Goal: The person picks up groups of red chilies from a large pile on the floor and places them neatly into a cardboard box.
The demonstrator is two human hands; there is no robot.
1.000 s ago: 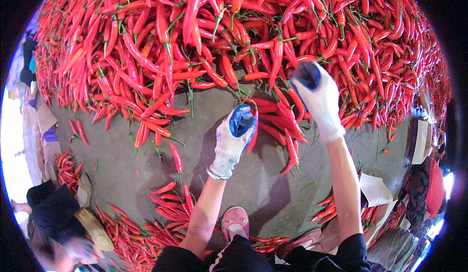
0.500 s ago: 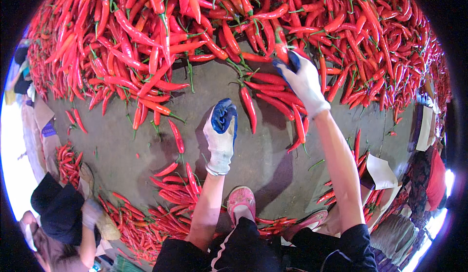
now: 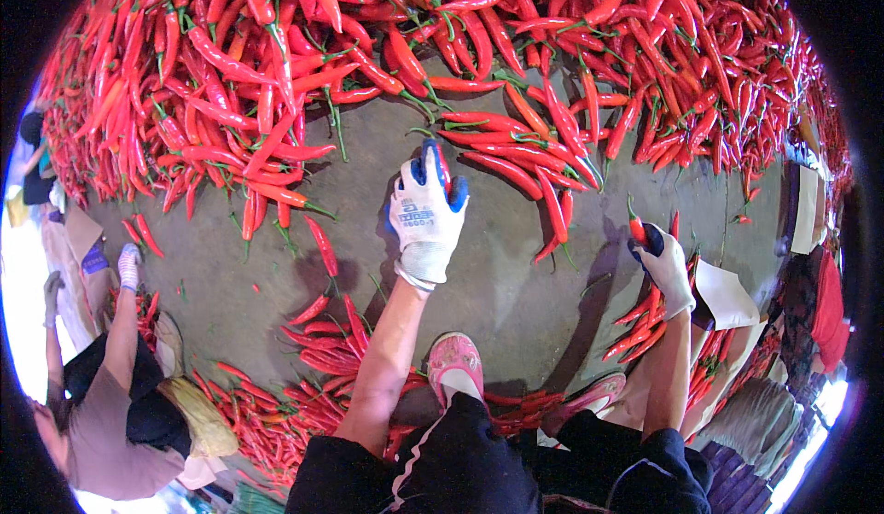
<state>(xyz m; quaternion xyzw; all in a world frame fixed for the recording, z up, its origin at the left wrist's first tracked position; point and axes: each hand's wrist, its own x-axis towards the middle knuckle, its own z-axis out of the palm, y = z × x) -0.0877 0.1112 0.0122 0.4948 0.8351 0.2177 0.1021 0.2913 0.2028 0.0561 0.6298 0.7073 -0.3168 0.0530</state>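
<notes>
My left hand, in a white and blue coated glove, is palm down over the floor with its fingers closed around a red chili pepper. The glove hides most of that pepper. Just beyond and to the right lies a loose group of red chilies with green stems. My right hand, gloved the same way, is out to the right and pinches another red chili, its stem pointing up. It is beside a small batch of chilies near a cardboard flap.
A large heap of red chilies spans the far side of the grey floor. More chilies lie near my feet, by a pink shoe. Pale cardboard stands at right. Another person works at left with gloved hands.
My right hand has swung from the heap toward the near right with a chili. My left hand has reached forward, turned palm down and closed on a chili from the floor.
</notes>
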